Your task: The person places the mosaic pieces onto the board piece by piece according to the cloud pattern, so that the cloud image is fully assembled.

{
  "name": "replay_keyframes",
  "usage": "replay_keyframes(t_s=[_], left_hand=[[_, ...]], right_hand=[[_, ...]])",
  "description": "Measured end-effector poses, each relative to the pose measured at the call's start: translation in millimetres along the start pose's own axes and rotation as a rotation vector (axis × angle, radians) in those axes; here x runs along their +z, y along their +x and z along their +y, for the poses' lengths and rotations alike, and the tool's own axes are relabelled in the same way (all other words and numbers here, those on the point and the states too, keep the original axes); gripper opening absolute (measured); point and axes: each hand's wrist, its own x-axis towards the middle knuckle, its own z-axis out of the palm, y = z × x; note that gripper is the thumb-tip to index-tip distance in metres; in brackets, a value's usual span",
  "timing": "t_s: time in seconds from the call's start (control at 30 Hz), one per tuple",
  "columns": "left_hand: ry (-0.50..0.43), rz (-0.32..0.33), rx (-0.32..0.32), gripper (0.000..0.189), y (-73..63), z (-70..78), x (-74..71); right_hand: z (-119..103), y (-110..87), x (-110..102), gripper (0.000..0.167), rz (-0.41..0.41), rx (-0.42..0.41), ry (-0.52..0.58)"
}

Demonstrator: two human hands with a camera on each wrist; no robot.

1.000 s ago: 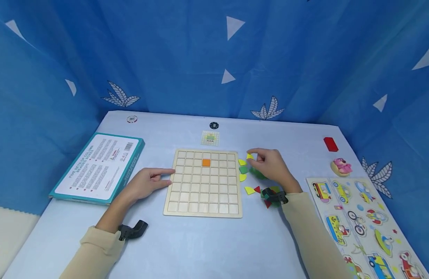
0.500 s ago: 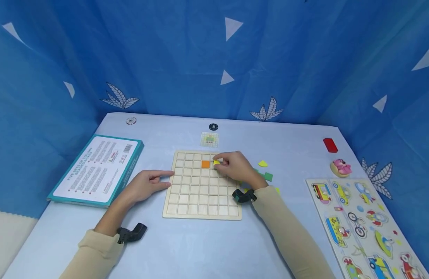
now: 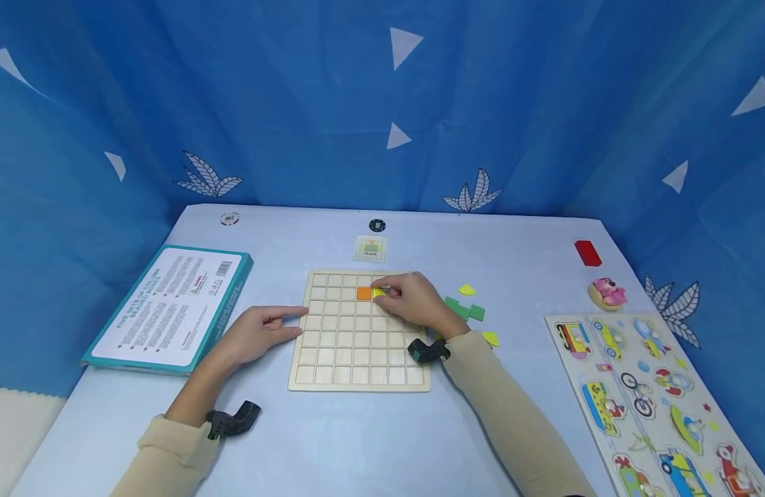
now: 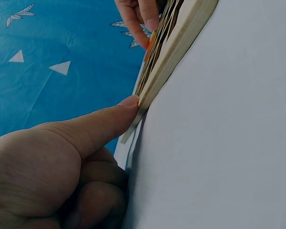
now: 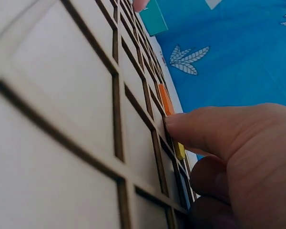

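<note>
A wooden grid board [image 3: 333, 338] lies flat on the table, with an orange square tile [image 3: 364, 294] in one of its upper cells. My right hand [image 3: 415, 301] is over the board's upper right part and pinches a yellow quarter-round tile [image 3: 378, 293] in the cell right of the orange one. In the right wrist view the thumb covers part of this yellow tile [image 5: 180, 152]. My left hand [image 3: 258, 335] touches the board's left edge with extended index finger and thumb, its other fingers folded under, and the left wrist view shows the thumb [image 4: 128, 102] against that edge.
Green tiles [image 3: 460, 308] and yellow tiles [image 3: 466, 290] lie right of the board, partly behind the right arm. A pattern card [image 3: 371, 249] sits beyond it. A teal box [image 3: 165, 304] is at left; a picture puzzle [image 3: 637, 393], a pink toy [image 3: 608, 295] and a red block [image 3: 587, 253] at right.
My right hand has moved left from the loose tiles to the board, bringing the yellow tile beside the orange one. My left hand has stayed at the board's edge.
</note>
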Motion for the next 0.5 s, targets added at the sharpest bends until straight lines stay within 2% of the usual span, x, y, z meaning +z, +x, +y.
replay_keyframes(t_s=[0.23, 0.5], left_hand=[[-0.011, 0.0, 0.013, 0.042, 1.0, 0.1, -0.1], [-0.021, 0.0, 0.011, 0.042, -1.0, -1.1, 0.0]], right_hand=[[-0.6, -0.9, -3.6, 0.034, -0.003, 0.023, 0.037], [0.6, -2.0, -4.4, 0.016, 0.044, 0.029, 0.055]])
